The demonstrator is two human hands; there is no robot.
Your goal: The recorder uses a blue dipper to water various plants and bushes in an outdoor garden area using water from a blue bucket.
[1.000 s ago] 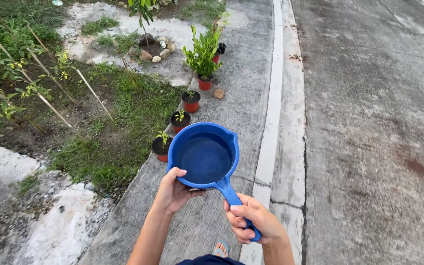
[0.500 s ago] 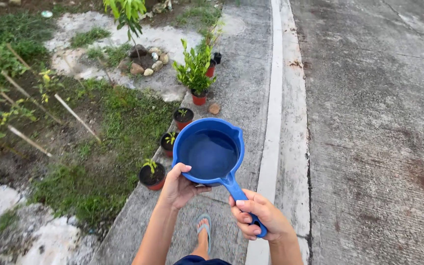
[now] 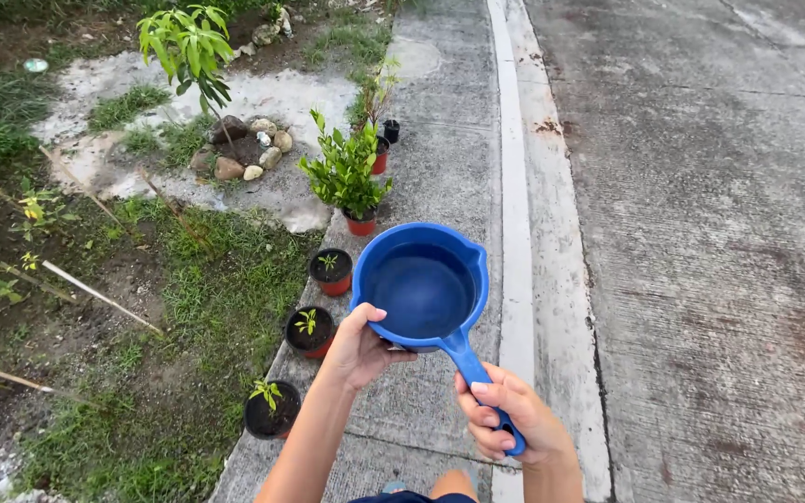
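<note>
Concrete path [image 3: 440, 168]; foot (mostly cropped) [image 3: 449, 484].

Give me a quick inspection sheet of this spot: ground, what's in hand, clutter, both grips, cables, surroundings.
Surface: concrete walkway with a pale curb strip, rough road to the right.
Job's things: blue dipper with water in it, held level over the walkway.
Clutter: three small pots with seedlings in a row along the walkway edge; a bushier potted plant further on.
Grips: left hand steadies the dipper's near rim; right hand is closed on the handle.
Cables: nothing seen.
Surroundings: grass and soil on the left with bamboo stakes, and a ring of stones around a young tree.
</note>
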